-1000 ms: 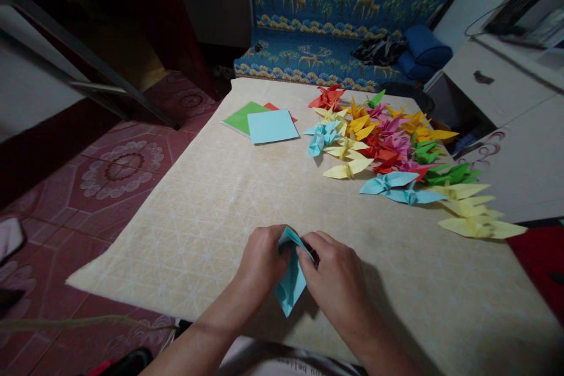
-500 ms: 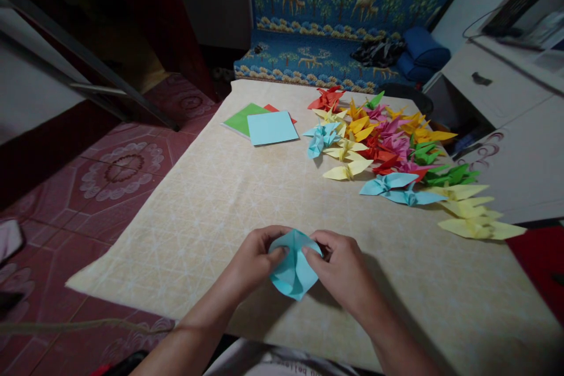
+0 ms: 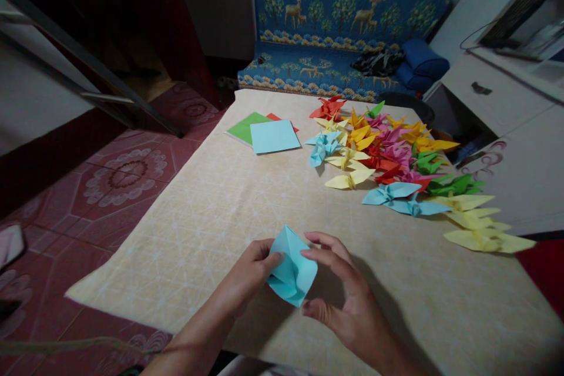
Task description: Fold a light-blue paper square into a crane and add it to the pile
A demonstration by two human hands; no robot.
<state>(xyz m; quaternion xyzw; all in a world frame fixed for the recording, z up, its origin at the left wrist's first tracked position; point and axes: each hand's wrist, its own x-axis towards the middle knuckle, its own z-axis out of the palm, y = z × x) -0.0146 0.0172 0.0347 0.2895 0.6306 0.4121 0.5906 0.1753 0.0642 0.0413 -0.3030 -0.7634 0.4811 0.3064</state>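
Observation:
A light-blue sheet of origami paper (image 3: 291,270), partly folded with creases and bulging flaps, is held above the near side of the table. My left hand (image 3: 253,270) pinches its left edge, thumb on top and fingers behind. Beside its right edge is my right hand (image 3: 341,288), thumb and fingers spread apart; a fingertip is at or very near the paper's upper right edge. Whether that finger touches the paper I cannot tell.
Folded paper cranes (image 3: 388,155) in several colours cover the table's far right. Flat square sheets (image 3: 275,136) in blue, green and red lie at the far left of the patterned tablecloth (image 3: 198,235). Beyond stand a blue sofa (image 3: 304,67) and, at right, a white cabinet (image 3: 520,147).
My right hand has let go its pinch on the blue paper and spread its fingers. The paper has turned slightly and shifted a little left in my left hand. The view has tilted up slightly.

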